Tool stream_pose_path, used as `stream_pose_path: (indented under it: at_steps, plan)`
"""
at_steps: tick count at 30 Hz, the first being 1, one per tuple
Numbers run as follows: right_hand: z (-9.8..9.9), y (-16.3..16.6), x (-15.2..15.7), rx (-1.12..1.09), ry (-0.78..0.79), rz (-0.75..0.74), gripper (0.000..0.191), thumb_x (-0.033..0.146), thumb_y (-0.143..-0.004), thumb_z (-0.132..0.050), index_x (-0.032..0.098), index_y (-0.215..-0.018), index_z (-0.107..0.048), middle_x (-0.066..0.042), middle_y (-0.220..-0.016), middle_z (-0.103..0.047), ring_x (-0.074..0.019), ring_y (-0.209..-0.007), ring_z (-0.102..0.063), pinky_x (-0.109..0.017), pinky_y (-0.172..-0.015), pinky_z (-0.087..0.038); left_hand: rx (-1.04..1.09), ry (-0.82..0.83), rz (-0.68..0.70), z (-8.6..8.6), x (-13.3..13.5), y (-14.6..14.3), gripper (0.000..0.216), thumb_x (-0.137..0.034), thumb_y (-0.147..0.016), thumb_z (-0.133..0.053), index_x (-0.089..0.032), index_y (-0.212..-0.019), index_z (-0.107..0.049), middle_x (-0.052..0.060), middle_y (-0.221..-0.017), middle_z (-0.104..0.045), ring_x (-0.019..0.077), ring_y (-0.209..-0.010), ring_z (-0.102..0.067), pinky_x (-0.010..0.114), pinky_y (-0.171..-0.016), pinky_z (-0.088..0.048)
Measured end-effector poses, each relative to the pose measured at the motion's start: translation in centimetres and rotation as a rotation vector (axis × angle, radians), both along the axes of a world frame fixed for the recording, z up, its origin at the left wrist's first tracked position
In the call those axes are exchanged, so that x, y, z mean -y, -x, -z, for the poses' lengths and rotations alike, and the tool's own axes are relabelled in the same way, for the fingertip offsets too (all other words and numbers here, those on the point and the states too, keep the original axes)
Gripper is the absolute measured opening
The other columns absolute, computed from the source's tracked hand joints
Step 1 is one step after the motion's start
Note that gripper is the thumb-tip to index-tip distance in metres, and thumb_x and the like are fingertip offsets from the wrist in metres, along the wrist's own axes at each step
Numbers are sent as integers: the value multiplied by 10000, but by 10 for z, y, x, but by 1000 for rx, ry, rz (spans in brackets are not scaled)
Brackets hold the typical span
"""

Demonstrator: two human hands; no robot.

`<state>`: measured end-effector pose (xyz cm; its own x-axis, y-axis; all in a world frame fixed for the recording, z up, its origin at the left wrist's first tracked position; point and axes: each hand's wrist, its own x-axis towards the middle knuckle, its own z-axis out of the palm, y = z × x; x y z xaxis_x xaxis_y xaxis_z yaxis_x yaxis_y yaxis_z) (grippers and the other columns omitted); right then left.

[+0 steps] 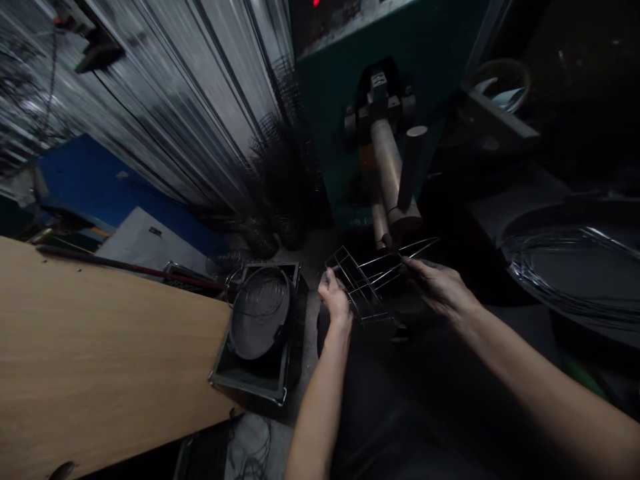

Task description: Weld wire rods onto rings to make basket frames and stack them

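Left hand [334, 298], right hand [440, 288] both gripping a wire rack [363, 283], wooden table [100, 347] beside, corrugated metal wall [165, 87], green machine [345, 87] ahead, wire coil [570, 267] at right

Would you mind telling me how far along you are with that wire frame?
Done: the wire frame already has a boxy lattice at one end. In hand: the left hand and right hand hold it beside the green machine. Remaining: its long wires end loose, and a wire coil sits nearby.
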<state>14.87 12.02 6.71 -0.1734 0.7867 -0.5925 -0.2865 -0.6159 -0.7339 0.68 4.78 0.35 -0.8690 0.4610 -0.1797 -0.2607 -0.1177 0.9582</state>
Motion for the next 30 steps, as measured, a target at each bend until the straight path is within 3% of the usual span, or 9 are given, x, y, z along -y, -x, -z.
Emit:
stream_pose_path:
  at_steps: [5, 9, 14, 22, 26, 30]
  plan:
    - [-5, 4, -3, -38, 13, 51, 146, 72, -749, -703, 156, -652, -633, -15, -628, -639, -78, -519, -587, -116, -431, -484, 19, 23, 9, -1, -4, 4, 440, -527, -828, -608, -154, -623, -492, -88, -488, -321, 44, -435, -275, 198, -454, -205]
    - [-11, 5, -1, -61, 36, 42, 201, 56, -807, -646, 157, -634, -632, -11, -608, -624, -64, -491, -562, -114, -423, -467, 87, 1, 5, -1, -5, 3, 377, -495, -842, -601, -128, -754, -604, -103, -469, -278, 44, -413, -237, 198, -441, -158]
    - [-11, -12, 8, -51, 101, 49, 166, 102, -857, -622, 143, -702, -669, -22, -680, -656, -63, -575, -610, -101, -441, -454, 118, -38, 11, 2, -7, 5, 368, -484, -850, -587, -119, -849, -630, -113, -466, -251, 44, -406, -207, 198, -435, -143]
    - [1, -30, 17, 1, 87, 11, 92, 127, -766, -722, 150, -703, -659, 4, -647, -633, -49, -525, -567, -103, -437, -445, 104, -72, -8, 1, -12, 14, 351, -463, -862, -585, -115, -853, -630, -108, -475, -283, 38, -413, -247, 183, -444, -189]
    - [-2, -30, 34, 112, -157, -198, 253, 321, -654, -824, 144, -750, -671, -5, -622, -619, -73, -492, -537, -147, -411, -437, 124, -43, -12, -1, -16, 15, 372, -502, -845, -603, -130, -835, -617, -105, -477, -306, 40, -410, -263, 184, -443, -196]
    - [-20, -26, 56, 257, -623, -563, 325, 482, -757, -692, 166, -832, -706, -43, -706, -669, -157, -616, -627, -270, -586, -549, 56, -38, -12, -4, -12, 13, 412, -546, -853, -570, -138, -805, -599, -100, -491, -300, 49, -427, -267, 189, -449, -218]
